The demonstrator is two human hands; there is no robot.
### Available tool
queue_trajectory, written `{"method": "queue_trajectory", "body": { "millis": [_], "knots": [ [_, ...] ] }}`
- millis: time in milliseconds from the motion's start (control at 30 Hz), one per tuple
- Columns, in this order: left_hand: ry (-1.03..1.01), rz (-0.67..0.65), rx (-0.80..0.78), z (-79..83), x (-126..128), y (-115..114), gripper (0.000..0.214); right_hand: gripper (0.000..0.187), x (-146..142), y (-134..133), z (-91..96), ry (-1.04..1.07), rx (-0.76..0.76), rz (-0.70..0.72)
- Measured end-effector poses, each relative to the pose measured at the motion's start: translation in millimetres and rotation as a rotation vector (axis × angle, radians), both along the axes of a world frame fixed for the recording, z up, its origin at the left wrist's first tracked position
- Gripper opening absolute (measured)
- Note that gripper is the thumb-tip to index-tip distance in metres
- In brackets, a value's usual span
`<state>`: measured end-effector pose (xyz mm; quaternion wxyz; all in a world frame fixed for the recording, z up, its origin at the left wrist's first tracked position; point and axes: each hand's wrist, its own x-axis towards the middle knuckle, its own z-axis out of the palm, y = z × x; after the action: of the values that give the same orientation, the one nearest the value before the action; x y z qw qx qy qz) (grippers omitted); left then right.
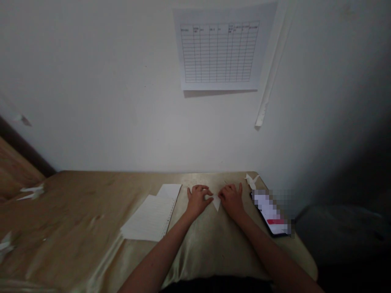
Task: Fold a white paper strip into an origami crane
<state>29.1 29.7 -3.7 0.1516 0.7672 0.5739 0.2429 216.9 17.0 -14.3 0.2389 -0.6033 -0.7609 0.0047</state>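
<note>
Between my two hands a small folded piece of white paper (216,202) lies on the cloth-covered table (207,244), its pointed end toward me. My left hand (198,199) pinches the paper's left edge with thumb and forefinger. On the opposite edge, the fingers of my right hand (231,198) are bent and pressed together on the paper, its thumb partly hidden. Loose lined sheets of paper (149,217) with punched holes rest left of my left hand. To the right of my right hand lies a phone (270,213) with its screen lit and partly blurred out.
A folded paper figure (251,181) sits at the table's back right corner. More white paper figures (32,191) lie at the far left. Behind the table rises a white wall (122,101) bearing a printed table sheet (220,53). A wooden panel (18,167) stands at left.
</note>
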Motion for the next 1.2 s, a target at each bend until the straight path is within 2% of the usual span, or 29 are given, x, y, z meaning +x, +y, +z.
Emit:
{"method": "queue_trajectory", "body": {
  "millis": [267, 633, 767, 1033, 1200],
  "knots": [
    [0.060, -0.033, 0.064, -4.1, -0.3, -3.2, 0.008, 0.027, -2.4, -9.7, 8.1, -0.169, 0.038, 0.090],
    [0.124, -0.053, 0.131, -7.1, -2.2, -5.1, 0.019, 0.030, -1.8, -10.5, 1.2, -0.148, 0.103, 0.106],
    [0.162, -0.068, 0.158, -5.3, -1.2, -6.4, 0.016, 0.030, -0.8, -8.6, 2.2, -0.152, 0.064, 0.108],
    [0.230, -0.090, 0.173, 1.0, -4.4, -9.3, 0.017, 0.026, 3.3, -16.7, 18.0, -0.145, -0.029, 0.103],
    [0.223, -0.069, 0.110, 2.0, -3.1, -10.0, 0.019, 0.020, 8.2, -16.7, 20.7, -0.044, -0.103, -0.017]
  ]
}}
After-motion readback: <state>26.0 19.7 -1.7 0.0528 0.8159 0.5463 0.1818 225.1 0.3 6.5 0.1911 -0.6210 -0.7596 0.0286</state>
